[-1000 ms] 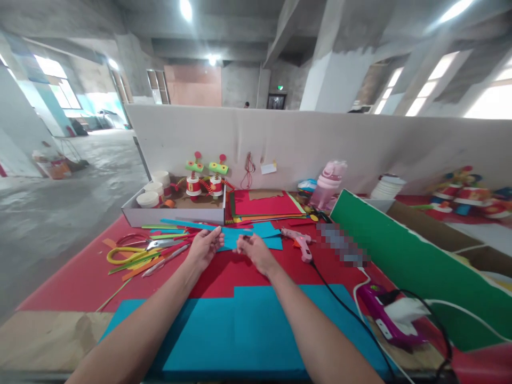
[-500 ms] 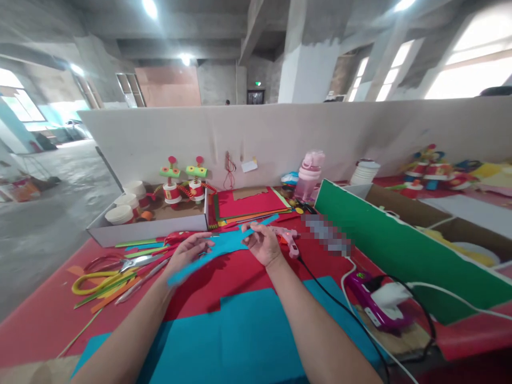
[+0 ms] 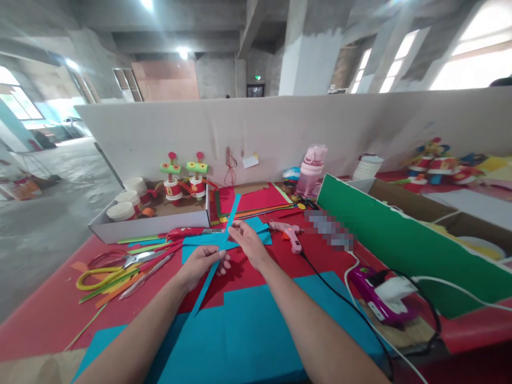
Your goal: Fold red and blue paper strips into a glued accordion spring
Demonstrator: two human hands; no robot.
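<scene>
A long, narrow blue paper strip point(image 3: 208, 281) slants away from me above the red tabletop. My left hand point(image 3: 205, 264) is closed around its middle, thumb on top. Just farther along, my right hand point(image 3: 248, 240) pinches the same strip with its fingertips. Behind and under the hands lie more pieces of blue paper point(image 3: 256, 226), partly covered by them. To the right of my right hand rests a pink glue gun point(image 3: 290, 234) with a black cord. Large blue sheets point(image 3: 256, 325) spread out nearest me, beneath my forearms.
Scissors with yellow handles point(image 3: 96, 278) and several coloured strips lie at left. A white box point(image 3: 150, 228) holds cups and two paper-cup figures point(image 3: 173, 189). A green-sided box point(image 3: 384, 234), purple power socket point(image 3: 378, 298) and pink bottle point(image 3: 311, 173) stand at right.
The blue strip has swung from nearly crosswise to steeply pointing away from me. My left hand has moved right and closed on its middle; my right hand has shifted slightly left.
</scene>
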